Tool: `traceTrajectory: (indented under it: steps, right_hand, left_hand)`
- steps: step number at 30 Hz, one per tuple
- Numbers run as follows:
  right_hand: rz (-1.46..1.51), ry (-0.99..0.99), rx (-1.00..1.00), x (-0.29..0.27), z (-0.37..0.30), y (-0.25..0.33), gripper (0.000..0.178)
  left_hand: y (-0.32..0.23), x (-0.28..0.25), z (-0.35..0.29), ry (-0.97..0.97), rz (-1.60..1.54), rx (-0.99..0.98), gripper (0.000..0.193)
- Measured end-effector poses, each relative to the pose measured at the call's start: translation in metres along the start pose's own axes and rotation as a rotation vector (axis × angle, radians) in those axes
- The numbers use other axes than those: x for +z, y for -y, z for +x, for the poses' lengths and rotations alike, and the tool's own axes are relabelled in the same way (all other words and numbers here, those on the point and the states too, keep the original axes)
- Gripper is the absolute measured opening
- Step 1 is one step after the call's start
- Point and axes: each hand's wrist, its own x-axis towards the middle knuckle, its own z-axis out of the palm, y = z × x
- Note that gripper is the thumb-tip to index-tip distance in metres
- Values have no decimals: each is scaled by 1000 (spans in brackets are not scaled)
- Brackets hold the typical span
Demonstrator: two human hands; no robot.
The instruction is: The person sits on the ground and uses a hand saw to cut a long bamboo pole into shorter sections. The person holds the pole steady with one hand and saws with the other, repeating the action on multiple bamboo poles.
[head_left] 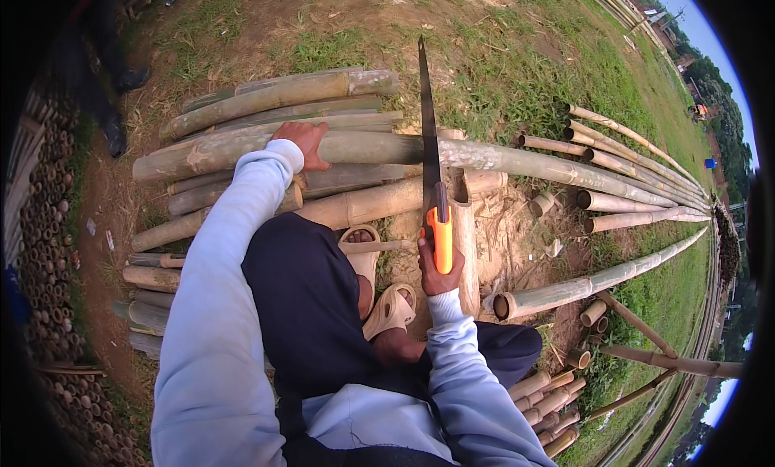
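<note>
A long bamboo pole (355, 147) lies across in front of me, from the far left out to the right. My left hand (303, 143) presses down on it, fingers wrapped over its top. My right hand (441, 267) grips the orange handle of a hand saw (430, 128). The dark blade points away from me and crosses the pole to the right of my left hand. Whether its teeth are inside the bamboo I cannot tell. Beneath the pole near the blade is a short, thick bamboo piece (463, 249), lying lengthwise toward me.
Cut bamboo lengths (274, 97) are stacked at left. Long poles (622, 159) fan out on the right, beside a wooden prop frame (670, 360). Short offcuts (551, 406) lie at lower right. My sandalled feet (390, 312) stand close to the saw. A person's legs (109, 79) show at upper left.
</note>
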Motion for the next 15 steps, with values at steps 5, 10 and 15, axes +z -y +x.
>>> traceTrajectory:
  steps: [5,10,15]
  right_hand:
    - [-95,45,-61,-2,-4,-8,21]
    - [-11,-16,0,3,2,6,21]
    - [-47,-4,-71,4,8,12,15]
  left_hand:
    - [2,4,-2,-43,-22,20,79]
    - [-4,-3,1,-21,-21,3,79]
    - [4,2,1,-57,-46,36,77]
